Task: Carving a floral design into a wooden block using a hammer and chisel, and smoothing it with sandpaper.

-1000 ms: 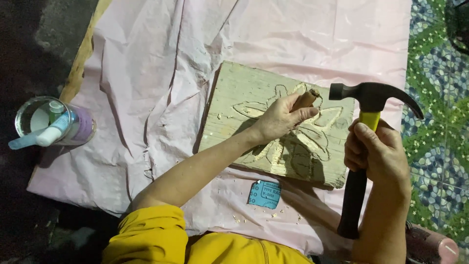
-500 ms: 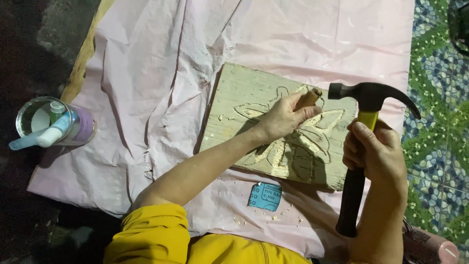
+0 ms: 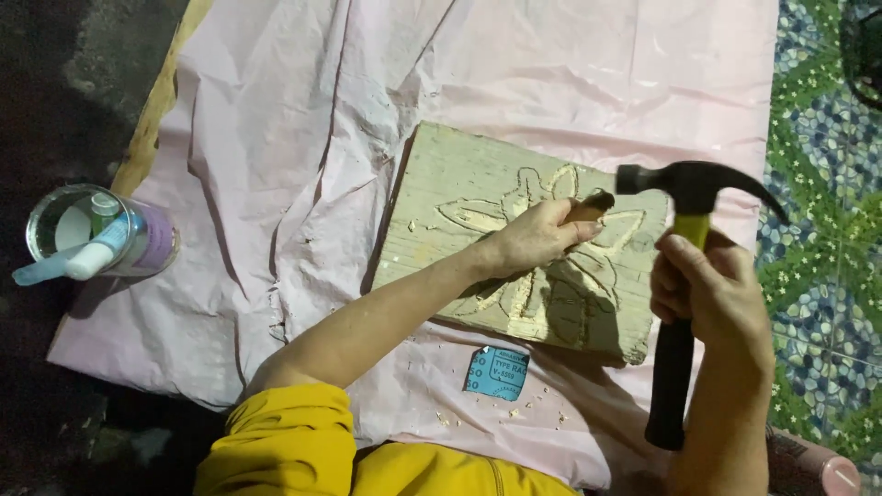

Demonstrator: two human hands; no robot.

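On the wooden board (image 3: 478,220), over its carved flower, the left hand (image 3: 533,241) is closed around a chisel (image 3: 588,206) whose long axis runs up-right, butt end toward the hammer (image 3: 684,276). Just right of the board, the right hand (image 3: 712,303) grips the hammer's handle (head level with the chisel butt, face pointing left at it). A square, light blow along the chisel's axis would likely suit best.

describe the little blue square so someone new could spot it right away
Start at the pink sheet covering the floor, then find the carved wooden board on it. Just below the board's near edge, by the yellow sleeve, lies a small sandpaper piece, the only blue thing among pale wood chips.
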